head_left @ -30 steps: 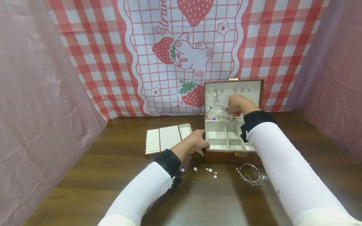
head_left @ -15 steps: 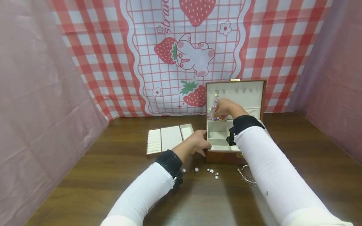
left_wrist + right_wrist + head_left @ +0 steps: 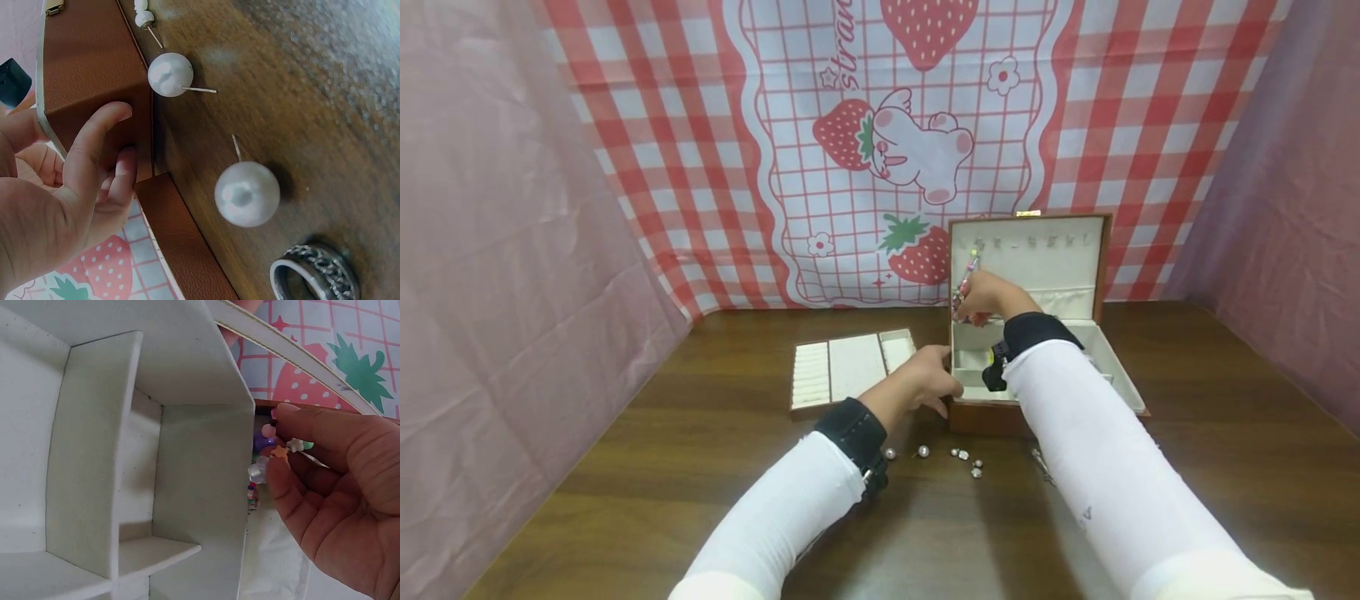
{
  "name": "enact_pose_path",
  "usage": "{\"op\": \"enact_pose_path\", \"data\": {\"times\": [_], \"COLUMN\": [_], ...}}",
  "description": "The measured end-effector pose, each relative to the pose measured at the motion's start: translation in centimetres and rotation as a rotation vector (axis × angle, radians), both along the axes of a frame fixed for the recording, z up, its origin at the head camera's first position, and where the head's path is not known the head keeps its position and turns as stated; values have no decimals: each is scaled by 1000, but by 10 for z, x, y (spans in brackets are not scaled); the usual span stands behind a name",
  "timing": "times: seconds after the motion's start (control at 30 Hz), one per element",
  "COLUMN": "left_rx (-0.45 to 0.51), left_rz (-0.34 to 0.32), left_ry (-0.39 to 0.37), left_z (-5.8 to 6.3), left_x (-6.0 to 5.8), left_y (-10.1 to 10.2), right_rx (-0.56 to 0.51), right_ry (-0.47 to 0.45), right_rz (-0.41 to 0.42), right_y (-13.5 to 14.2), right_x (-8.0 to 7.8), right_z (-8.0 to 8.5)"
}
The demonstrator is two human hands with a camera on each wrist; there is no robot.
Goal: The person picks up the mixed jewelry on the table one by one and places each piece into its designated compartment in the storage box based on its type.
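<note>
Beaded necklace (image 3: 972, 265) is being pinched between the thumb and curled fingers of the right hand (image 3: 344, 484), at about ten o'clock on the jewellery box (image 3: 988, 419), before the pale inside of the raised lid (image 3: 1037, 262); its beads, which a second ago were being seen spread in a wide loop, are now being gathered toward the lid's nine o'clock edge; the right hand is being seen farther toward nine o'clock than before, so that more of the lid's right half and the box's four o'clock corner are being uncovered; the silvery bracelet (image 3: 1042, 465), at six o'clock from the box, is being mostly hidden by the right sleeve (image 3: 1097, 433), where earlier its whole ring was being shown; the left hand (image 3: 928, 382) is being kept in its place, the box's wall being gripped at eight o'clock.

Many colours are being shown along the strand: a pink bead (image 3: 269, 430), a purple bead (image 3: 264, 441), an orange star (image 3: 279, 452), a pale star (image 3: 295, 445) and a clear piece (image 3: 257, 470); its yellowish upper end is being held near the hooks, though whether it is being hung from one cannot be told; the divided tray (image 3: 856, 367) is being seen at nine o'clock from the box, two pearl studs (image 3: 923, 452) at seven.
</note>
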State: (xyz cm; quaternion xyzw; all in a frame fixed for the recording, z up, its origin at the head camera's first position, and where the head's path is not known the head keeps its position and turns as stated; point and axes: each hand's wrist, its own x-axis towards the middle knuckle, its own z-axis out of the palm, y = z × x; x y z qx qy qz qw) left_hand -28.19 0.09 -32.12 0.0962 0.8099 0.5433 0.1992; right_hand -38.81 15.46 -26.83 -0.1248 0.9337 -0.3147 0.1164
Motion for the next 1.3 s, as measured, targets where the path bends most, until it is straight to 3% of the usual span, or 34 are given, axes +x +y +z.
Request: {"op": "enact_pose_path", "data": {"times": [0.27,0.5,0.7,0.83,0.9,0.97,1.03,1.1,1.2,1.3], "left_rx": [1,11,27,-57,-209,-436,-647,-780,-781,-760], "left_rz": [2,9,14,-24,-54,-75,-48,6,66,52], "left_ry": [-1,-3,-10,5,97,286,495,668,787,846], "left_z": [0,0,3,7,10,17,26,38,54,66], "left_x": [-1,0,-2,-5,-7,-10,-14,-20,-29,-40], "left_y": [3,6,5,4,4,5,7,10,17,26], "right_rx": [57,28,1,-39,-48,-59,-74,-94,-109,-115], "right_ry": [41,3,80,91,95,104,119,133,162,192], "right_rz": [26,23,-14,-20,-26,-27,-31,-36,-48,-73], "right_y": [4,18,29,34,37,41,46,50,55,59], "right_x": [-1,2,5,7,8,9,10,11,12,13], "right_z": [0,5,17,19,18,17,17,18,22,26]}}
